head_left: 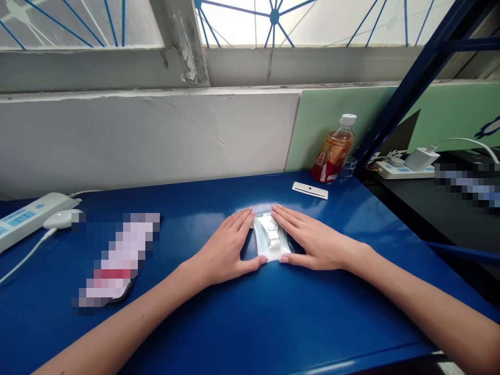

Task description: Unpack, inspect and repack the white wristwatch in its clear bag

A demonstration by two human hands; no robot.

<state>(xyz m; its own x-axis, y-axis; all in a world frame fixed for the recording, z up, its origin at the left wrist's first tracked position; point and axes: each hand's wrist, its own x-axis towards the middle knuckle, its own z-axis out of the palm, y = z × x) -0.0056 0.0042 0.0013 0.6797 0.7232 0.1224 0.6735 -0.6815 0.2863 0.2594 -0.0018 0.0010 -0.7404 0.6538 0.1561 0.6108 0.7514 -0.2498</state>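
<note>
A small clear plastic packet (267, 250) with a white item inside lies on the blue tabletop (234, 323). My left hand (230, 245) rests along its left side, fingers stretched forward, thumb tip at the near edge. On the opposite side lies my right hand (307, 237), its fingers extended and touching the packet's far right corner, with the thumb by the near edge. Both hands are flat and frame the packet without lifting it. What exactly the white item is, I cannot make out.
A drink bottle (335, 148) with a white cap stands at the back right, behind a flat white strip (310, 190). To the left are a pixelated phone-like object (121, 255) and a power strip (35, 216) with a white plug. A blue metal post (406, 83) rises at right.
</note>
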